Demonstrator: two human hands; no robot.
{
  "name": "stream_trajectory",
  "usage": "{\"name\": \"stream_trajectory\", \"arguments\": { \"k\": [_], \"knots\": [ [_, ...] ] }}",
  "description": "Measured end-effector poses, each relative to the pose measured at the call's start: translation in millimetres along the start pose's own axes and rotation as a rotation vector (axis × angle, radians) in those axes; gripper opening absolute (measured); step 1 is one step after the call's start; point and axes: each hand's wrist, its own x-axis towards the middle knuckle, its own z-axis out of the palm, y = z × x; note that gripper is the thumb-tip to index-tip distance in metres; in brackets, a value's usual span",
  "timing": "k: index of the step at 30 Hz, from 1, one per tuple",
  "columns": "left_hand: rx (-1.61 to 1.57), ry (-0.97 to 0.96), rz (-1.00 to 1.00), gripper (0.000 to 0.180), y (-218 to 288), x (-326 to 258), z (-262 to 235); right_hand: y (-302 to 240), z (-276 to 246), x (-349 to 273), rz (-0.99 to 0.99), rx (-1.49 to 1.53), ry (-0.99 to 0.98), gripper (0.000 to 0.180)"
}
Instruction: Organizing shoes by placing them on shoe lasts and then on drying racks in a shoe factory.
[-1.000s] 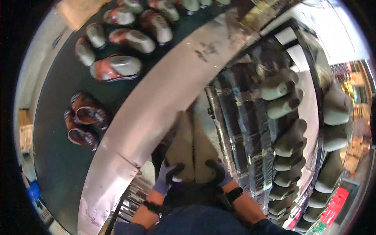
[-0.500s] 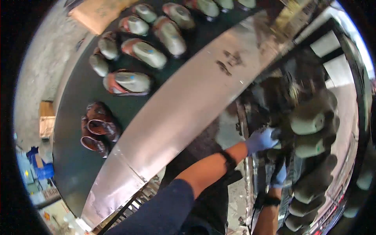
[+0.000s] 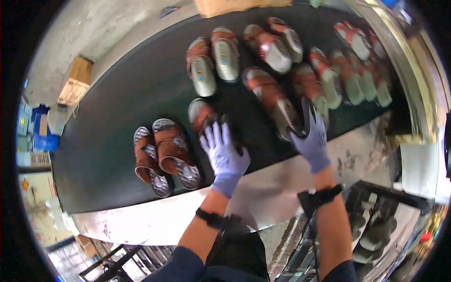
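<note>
On the belt [image 3: 117, 94], right of the brown pair [image 3: 170, 146], the right hand [image 3: 313, 141] is wide; nearer the pair, the left hand [image 3: 226, 157] spreads over a sandal [image 3: 199, 113], its hold unclear. The sandal seems stiff, rather heavy: better take both sides.

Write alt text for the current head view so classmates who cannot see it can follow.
A person's gloved left hand partly covers a reddish-brown sandal on a black surface, while the gloved right hand reaches among more sandals fitted with pale foot forms. To the left lies a brown pair without forms.
</note>
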Motion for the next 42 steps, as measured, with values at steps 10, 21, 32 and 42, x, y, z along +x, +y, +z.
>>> {"name": "stream_trajectory", "arguments": {
  "k": [10,21,32,42],
  "knots": [
    [-0.439,-0.129,-0.534,0.111,-128.1,-16.5,-33.1,-117.9,95.1,-11.9,0.007,0.052,-0.485,0.083],
    [-0.294,-0.065,-0.492,0.101,-251.1,-14.7,-65.6,-280.5,185.5,25.6,0.127,0.105,-0.488,0.085],
    [-1.415,0.033,-0.684,0.091,-200.4,-172.7,-36.9,-256.8,135.5,-141.9,0.277,0.223,-0.481,0.096],
    [-1.852,-0.043,-1.01,0.055,-232.2,-286.1,-13.9,-216.2,104.2,-238.5,0.332,0.762,-0.648,0.092]
  ]
}}
